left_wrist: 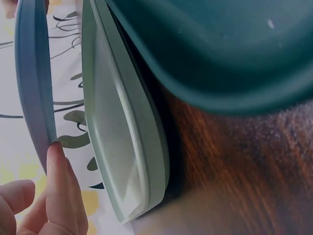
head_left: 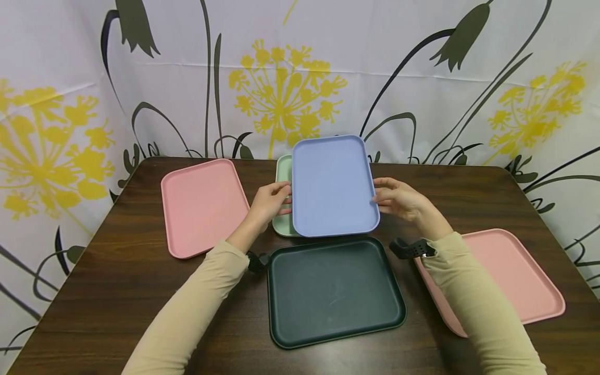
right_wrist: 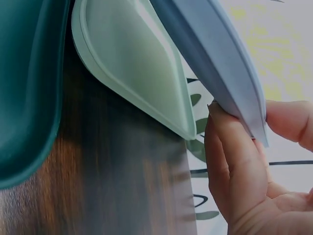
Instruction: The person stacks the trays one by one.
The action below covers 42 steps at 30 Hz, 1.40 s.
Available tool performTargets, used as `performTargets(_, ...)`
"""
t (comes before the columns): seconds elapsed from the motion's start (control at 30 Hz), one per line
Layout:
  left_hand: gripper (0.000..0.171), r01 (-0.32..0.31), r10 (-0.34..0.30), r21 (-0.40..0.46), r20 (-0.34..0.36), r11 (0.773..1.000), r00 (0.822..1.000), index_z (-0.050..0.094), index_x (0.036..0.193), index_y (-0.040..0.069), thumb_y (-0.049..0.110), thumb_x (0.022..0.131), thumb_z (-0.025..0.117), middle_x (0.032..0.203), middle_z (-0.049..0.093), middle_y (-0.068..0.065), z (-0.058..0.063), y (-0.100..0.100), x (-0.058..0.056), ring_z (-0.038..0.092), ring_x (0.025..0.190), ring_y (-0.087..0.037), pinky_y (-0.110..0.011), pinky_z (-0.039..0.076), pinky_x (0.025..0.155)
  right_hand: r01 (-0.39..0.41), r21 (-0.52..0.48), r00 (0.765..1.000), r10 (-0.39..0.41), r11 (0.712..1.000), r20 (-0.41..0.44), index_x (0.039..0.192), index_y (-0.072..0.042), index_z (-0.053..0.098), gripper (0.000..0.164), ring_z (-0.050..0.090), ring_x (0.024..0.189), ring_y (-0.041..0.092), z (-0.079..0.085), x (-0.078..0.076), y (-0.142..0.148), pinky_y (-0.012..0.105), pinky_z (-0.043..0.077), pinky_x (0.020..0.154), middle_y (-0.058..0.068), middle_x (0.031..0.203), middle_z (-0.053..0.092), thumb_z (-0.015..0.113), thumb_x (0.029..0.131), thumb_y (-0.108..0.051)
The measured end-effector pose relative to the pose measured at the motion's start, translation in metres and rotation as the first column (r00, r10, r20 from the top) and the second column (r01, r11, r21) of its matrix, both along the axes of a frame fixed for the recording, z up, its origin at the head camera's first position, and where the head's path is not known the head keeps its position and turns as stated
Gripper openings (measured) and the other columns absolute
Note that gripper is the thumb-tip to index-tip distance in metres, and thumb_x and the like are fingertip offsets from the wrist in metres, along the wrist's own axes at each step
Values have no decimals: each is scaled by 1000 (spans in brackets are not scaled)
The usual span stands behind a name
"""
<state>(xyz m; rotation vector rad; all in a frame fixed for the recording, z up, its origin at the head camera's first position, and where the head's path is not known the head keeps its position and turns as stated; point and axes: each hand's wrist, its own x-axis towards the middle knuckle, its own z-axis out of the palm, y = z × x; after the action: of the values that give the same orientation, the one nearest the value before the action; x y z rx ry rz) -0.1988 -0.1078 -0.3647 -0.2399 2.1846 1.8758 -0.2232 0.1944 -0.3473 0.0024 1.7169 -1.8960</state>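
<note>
A light blue rectangular tray point(head_left: 335, 185) is held up above a light green tray point(head_left: 283, 224), most of which it hides in the head view. My left hand point(head_left: 271, 203) grips the blue tray's left edge, with fingertips point(left_wrist: 57, 152) against its underside. On the opposite edge, my right hand point(head_left: 398, 199) pinches the rim between thumb and fingers, as the right wrist view shows. Both wrist views show a gap between the blue tray and the green tray point(right_wrist: 137, 63) lying on the table. Nearer to me lies a dark green tray point(head_left: 335, 291).
One pink tray point(head_left: 203, 205) lies at the left of the dark wooden table point(head_left: 112, 281). Another pink tray point(head_left: 511, 276) lies at the right, partly under my right forearm. A flower-patterned white curtain point(head_left: 178, 67) hangs behind the table's far edge.
</note>
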Motion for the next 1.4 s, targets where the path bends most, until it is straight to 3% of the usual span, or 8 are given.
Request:
performTargets(0.2, 43, -17, 16, -31, -30, 999, 999, 47, 140, 5, 16, 99, 50, 134, 53, -18, 2, 0, -1, 57, 115, -26, -31, 58, 85, 17, -14, 1000, -17, 1000, 15, 113, -14, 39, 37, 64, 74, 6, -1, 0, -7, 19, 56, 69, -7, 86, 65, 46, 88, 13)
performTargets(0.4, 53, -23, 22, -21, -50, 1000, 998, 46, 141, 4, 0, 90, 59, 133, 54, -20, 5, 0, 0, 63, 97, -22, -35, 57, 87, 37, -14, 999, -37, 999, 12, 112, -14, 39, 37, 64, 73, 6, -4, -1, -12, 19, 56, 69, -7, 85, 65, 45, 88, 14)
performTargets(0.6, 59, -61, 59, -36, -46, 997, 997, 45, 141, 4, -7, 85, 59, 134, 53, -20, 4, 1, -2, 63, 101, -25, -38, 56, 89, 45, -1, 999, -45, 999, 4, 114, -14, 38, 38, 64, 74, 6, -6, -1, -18, 19, 55, 69, -8, 85, 65, 45, 89, 13)
performTargets(0.9, 59, -103, 97, -77, -74, 992, 992, 49, 139, 4, -10, 82, 58, 130, 56, -20, 3, -2, -4, 61, 91, -20, -36, 58, 84, 66, 21, 998, -66, 998, -7, 124, -9, 36, 44, 65, 73, 6, -9, -2, -24, 19, 55, 68, -8, 86, 64, 48, 88, 14)
performTargets(1.17, 58, -117, 111, -113, -61, 987, 992, 51, 138, 7, -7, 83, 58, 130, 57, -18, 4, -3, -6, 59, 84, -14, -22, 57, 68, 109, 96, 994, -107, 989, -26, 142, 0, 27, 58, 63, 71, 3, -10, -3, -30, 17, 54, 67, -9, 84, 61, 48, 89, 11)
performTargets(1.4, 57, -132, 125, -135, -63, 982, 990, 51, 138, 8, -7, 83, 58, 130, 58, -17, 3, -4, -8, 59, 85, -14, -23, 57, 68, 155, 155, 988, -149, 976, -49, 146, 1, 28, 61, 62, 73, 1, -13, -4, -35, 15, 53, 68, -7, 92, 58, 51, 90, 9)
